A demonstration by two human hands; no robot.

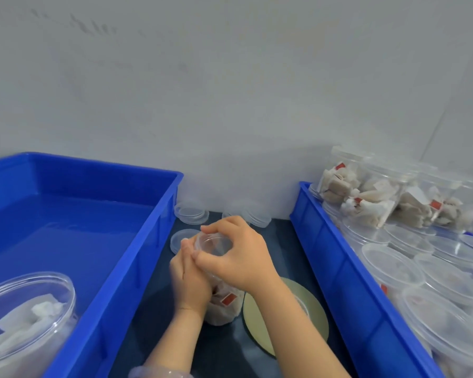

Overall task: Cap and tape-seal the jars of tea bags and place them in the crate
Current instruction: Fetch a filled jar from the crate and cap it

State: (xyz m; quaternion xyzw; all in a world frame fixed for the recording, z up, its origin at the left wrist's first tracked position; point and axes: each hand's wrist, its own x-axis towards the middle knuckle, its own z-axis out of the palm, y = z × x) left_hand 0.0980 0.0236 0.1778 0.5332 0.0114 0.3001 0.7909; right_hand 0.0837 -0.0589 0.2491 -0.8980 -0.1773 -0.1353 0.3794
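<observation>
Now I hold the tea-bag jar (225, 305) on the tabletop (216, 347) between the left crate (148, 241) and right crate (339, 268), my left hand (189, 279) wrapped round its body, my right hand (238, 257) curled over its lid (215, 245).

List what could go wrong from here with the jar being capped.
1. The lid may seat crooked: the right hand covers much of its rim, so a gap could go unnoticed.
2. Only the left hand steadies the jar; a slip while closing it could tip it and spill tea bags.
3. The tape roll lies under the right forearm, which might knock it.
</observation>
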